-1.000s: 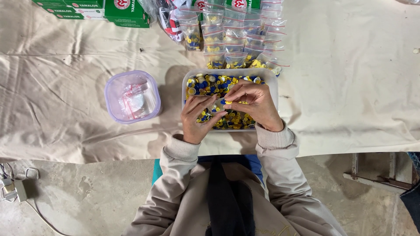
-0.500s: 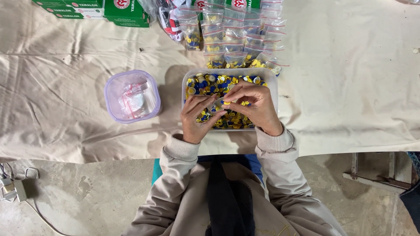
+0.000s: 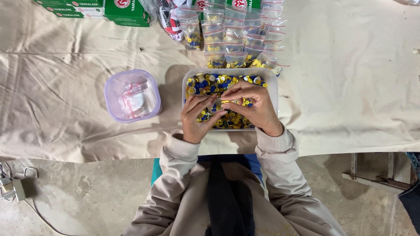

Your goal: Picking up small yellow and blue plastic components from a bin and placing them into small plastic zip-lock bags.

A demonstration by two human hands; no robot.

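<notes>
Where a creased beige cloth (image 3: 65, 100) ends, bare concrete floor (image 3: 87, 192) shows

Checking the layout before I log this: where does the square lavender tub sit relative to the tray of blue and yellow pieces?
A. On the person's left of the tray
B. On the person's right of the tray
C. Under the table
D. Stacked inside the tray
A: the lavender tub stands on the cloth, apart from the tray, on the left hand side.
</notes>
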